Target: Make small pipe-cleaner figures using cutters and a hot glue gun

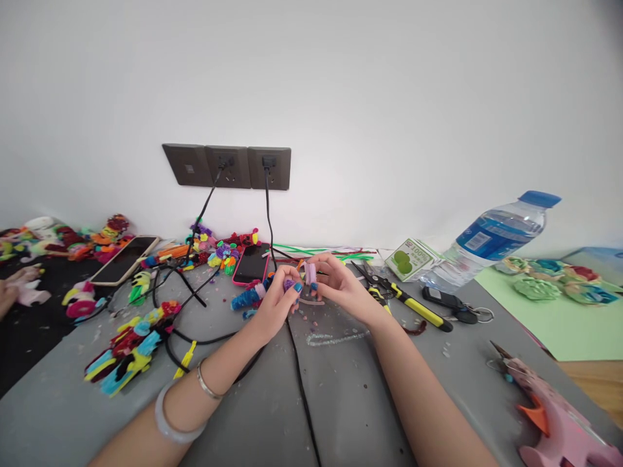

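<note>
The fingers of the left hand were closed around a small purple fuzzy piece, and those of the right hand pinched a pale lilac fuzzy strip, both at the centre of the frame; whether the two pieces joined could not be told. Just left of the left hand lay a blue fuzzy coiled piece, with a black-screened phone with a pink edge behind it. Below the right hand, a silvery tinsel strand rested on the grey tabletop. Right of centre were yellow-and-black handled pliers and a green-and-white box, near a clear plastic bottle with a blue cap. A pink glue gun with an orange trigger filled the lower right corner. At left lay a multicoloured fuzzy bundle; another person's hand showed at the far left edge.
</note>
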The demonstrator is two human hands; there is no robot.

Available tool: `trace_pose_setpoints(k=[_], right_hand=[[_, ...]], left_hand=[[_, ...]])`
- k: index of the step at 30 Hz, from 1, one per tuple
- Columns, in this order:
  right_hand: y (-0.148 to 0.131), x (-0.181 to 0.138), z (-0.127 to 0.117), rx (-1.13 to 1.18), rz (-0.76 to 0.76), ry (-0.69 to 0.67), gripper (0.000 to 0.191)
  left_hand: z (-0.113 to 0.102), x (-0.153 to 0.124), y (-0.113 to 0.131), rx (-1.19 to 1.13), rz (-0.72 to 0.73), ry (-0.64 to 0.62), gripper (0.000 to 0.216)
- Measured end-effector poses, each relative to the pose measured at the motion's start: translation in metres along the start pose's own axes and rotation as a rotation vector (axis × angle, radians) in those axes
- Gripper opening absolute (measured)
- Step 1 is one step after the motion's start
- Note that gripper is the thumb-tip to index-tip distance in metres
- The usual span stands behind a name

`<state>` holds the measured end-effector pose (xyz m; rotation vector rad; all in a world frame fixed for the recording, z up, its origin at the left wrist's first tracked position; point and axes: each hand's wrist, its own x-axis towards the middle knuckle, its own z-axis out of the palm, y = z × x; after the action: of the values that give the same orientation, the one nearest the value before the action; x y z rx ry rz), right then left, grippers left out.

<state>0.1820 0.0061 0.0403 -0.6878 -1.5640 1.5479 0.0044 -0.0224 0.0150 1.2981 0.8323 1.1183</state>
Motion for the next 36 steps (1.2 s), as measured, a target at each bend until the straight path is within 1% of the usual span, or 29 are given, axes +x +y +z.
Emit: trace_pose_setpoints(k=[3, 5, 8, 10, 13, 17, 22, 24, 27, 32, 36], right_hand=[[0.001, 0.001, -0.001, -0.04, -0.023, 0.018, 0.027], [0.001, 0.001, -0.002, -0.061, -0.041, 0.035, 0.024], [0.003, 0.002, -0.004, -0.074, -0.036, 0.085, 0.031], [0.005, 0.002, -0.006, -0.076, -0.028, 0.132, 0.036], [0.007, 0.003, -0.008, -0.091, -0.022, 0.184, 0.032], [0.007, 0.004, -0.008, -0.091, -0.051, 0.173, 0.027], [0.006, 0.004, -0.005, -0.084, -0.086, 0.138, 0.028], [0.006, 0.003, -0.004, -0.082, -0.086, 0.134, 0.028], [0.007, 0.003, -0.002, -0.077, -0.088, 0.121, 0.026], [0.011, 0.004, -0.001, -0.061, -0.12, 0.115, 0.025], [0.013, 0.004, -0.001, -0.049, -0.107, 0.098, 0.025]], left_hand=[[0.003, -0.001, 0.002, -0.03, 0.001, 0.028, 0.018], [0.005, -0.001, 0.003, -0.018, 0.018, 0.042, 0.017], [0.005, 0.001, 0.002, 0.007, 0.054, 0.093, 0.012], [0.004, 0.003, 0.0, 0.005, 0.099, 0.131, 0.014], [0.0, 0.007, -0.002, 0.027, 0.181, 0.158, 0.024], [-0.004, 0.009, -0.002, 0.104, 0.311, 0.184, 0.025], [-0.005, 0.01, -0.003, 0.083, 0.262, 0.249, 0.03], [-0.006, 0.01, -0.005, 0.07, 0.253, 0.266, 0.029], [-0.006, 0.01, -0.006, 0.068, 0.24, 0.239, 0.025], [-0.008, 0.009, -0.005, 0.057, 0.217, 0.194, 0.025], [-0.01, 0.009, -0.007, 0.044, 0.202, 0.168, 0.026]])
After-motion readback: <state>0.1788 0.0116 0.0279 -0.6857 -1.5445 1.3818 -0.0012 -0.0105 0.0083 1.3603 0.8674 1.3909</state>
